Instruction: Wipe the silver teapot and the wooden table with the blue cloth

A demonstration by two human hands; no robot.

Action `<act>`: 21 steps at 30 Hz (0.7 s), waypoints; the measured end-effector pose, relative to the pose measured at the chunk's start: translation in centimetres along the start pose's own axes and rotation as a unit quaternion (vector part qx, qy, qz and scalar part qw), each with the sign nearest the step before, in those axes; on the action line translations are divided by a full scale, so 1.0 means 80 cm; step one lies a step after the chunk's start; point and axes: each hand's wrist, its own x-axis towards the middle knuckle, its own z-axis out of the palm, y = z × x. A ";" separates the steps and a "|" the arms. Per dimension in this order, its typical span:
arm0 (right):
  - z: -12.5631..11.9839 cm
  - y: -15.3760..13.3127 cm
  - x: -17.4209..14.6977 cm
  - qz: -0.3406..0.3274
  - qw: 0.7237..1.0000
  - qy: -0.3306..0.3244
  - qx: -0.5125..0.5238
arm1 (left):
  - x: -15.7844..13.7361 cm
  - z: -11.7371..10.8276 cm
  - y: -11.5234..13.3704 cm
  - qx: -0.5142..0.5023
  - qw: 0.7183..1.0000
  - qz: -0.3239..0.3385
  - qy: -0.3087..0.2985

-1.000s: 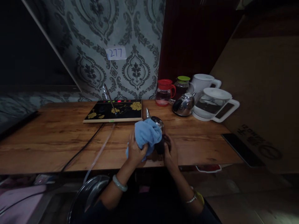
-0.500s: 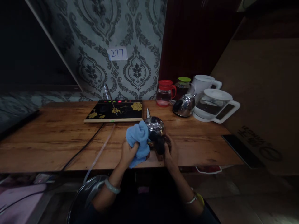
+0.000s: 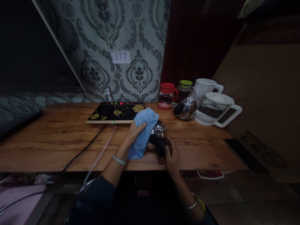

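Note:
A shiny metal kettle (image 3: 159, 130) with a black handle is in front of me, low over the wooden table (image 3: 197, 150). My right hand (image 3: 172, 156) is closed around its black handle. In my left hand (image 3: 134, 132) is a blue cloth (image 3: 143, 137), which hangs down and lies against the kettle's left side. The cloth covers the spout and part of the kettle's body. Whether the kettle's base touches the table is hidden.
Behind is a black panel with gold flowers (image 3: 105, 112) and a metal tap. At the back right stand a red-lidded jug (image 3: 167, 97), a green-lidded jug (image 3: 185, 89), a second metal kettle (image 3: 186, 109) and white-lidded jugs (image 3: 214, 107). A black cable (image 3: 86, 147) crosses the left side.
My left hand has moved up and forward with the cloth, from beside the kettle's handle to its spout side. The cloth has spread out from a bunch. My right hand keeps its hold.

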 end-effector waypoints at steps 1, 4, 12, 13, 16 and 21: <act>0.000 -0.001 0.000 0.002 1.000 -0.001 0.002 | 0.003 0.002 -0.007 0.006 1.000 -0.003 -0.010; 0.000 -0.004 0.000 0.001 1.000 -0.001 0.006 | 0.002 -0.002 -0.030 0.003 1.000 -0.016 0.018; -0.001 -0.003 0.000 -0.014 1.000 0.004 -0.005 | -0.019 -0.019 -0.060 0.033 0.996 -0.055 0.061; -0.001 -0.002 0.000 -0.015 1.000 0.005 -0.006 | -0.021 -0.018 -0.059 0.044 0.996 -0.050 0.065; -0.001 -0.001 0.000 -0.019 1.000 0.008 -0.008 | -0.029 -0.013 -0.054 0.073 0.995 -0.021 0.071; -0.002 -0.003 0.000 -0.017 1.000 0.001 0.002 | -0.052 -0.008 -0.049 0.098 0.992 -0.015 0.081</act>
